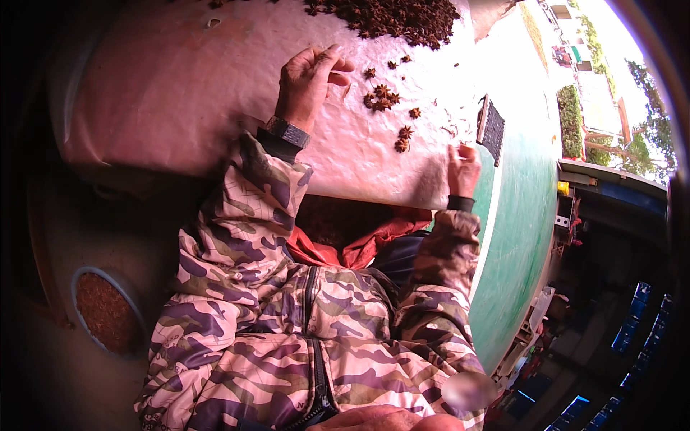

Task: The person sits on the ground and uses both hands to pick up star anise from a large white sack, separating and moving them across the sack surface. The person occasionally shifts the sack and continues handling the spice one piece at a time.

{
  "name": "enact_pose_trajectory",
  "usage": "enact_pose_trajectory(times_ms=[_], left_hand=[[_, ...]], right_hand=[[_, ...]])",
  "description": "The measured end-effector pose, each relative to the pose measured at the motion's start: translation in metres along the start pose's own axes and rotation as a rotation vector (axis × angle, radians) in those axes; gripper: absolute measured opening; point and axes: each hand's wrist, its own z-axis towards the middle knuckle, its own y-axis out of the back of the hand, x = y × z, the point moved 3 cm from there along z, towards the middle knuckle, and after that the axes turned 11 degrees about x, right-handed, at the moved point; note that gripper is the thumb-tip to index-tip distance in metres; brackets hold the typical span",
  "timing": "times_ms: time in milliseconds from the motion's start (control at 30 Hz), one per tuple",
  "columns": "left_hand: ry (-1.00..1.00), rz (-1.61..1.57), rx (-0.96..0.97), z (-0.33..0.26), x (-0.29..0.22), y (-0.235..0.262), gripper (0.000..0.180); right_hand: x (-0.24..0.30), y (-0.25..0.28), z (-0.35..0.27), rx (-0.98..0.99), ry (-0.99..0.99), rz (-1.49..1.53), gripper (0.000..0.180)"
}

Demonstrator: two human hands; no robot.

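Star anise is spread over a table with a pale, wrinkled covering [215,93]. A big heap of star anise [402,20] sits at the far side, and a small group of star anise [382,98] lies between my hands. My left hand [309,80], with a dark watch on its wrist, is held over the covering left of that group. Its fingers are curled in; anything between them is too small to make out. My right hand [464,171] is at the table's right edge, fingers drawn together beside tiny light scraps [454,123]. Its fingertips hide what they pinch, if anything.
A dark, grid-textured rectangular piece [491,129] rests by the table's right edge, next to a green surface [521,223]. On the floor at lower left stands a round, blue-rimmed tub [80,276] with brown contents. A red cloth [359,248] lies below the table edge.
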Motion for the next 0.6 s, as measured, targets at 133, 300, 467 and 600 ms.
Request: enact_pose_trajectory(times_ms=[133, 300, 467, 600], left_hand=[[0.006, 0.062, 0.084, -0.002, 0.014, -0.011, 0.024], [0.021, 0.163, 0.223, 0.004, 0.042, -0.022, 0.024], [0.049, 0.383, 0.303, -0.002, 0.052, -0.033, 0.024], [0.053, 0.413, 0.278, -0.004, 0.051, -0.033, 0.025]], right_hand=[[0.103, -0.028, -0.040, 0.368, -0.018, 0.262, 0.031], [0.106, -0.048, -0.037, 0.340, 0.057, -0.029, 0.021], [0.118, -0.046, -0.044, 0.327, 0.031, 0.041, 0.022], [0.129, -0.045, -0.046, 0.273, 0.119, -0.041, 0.020]])
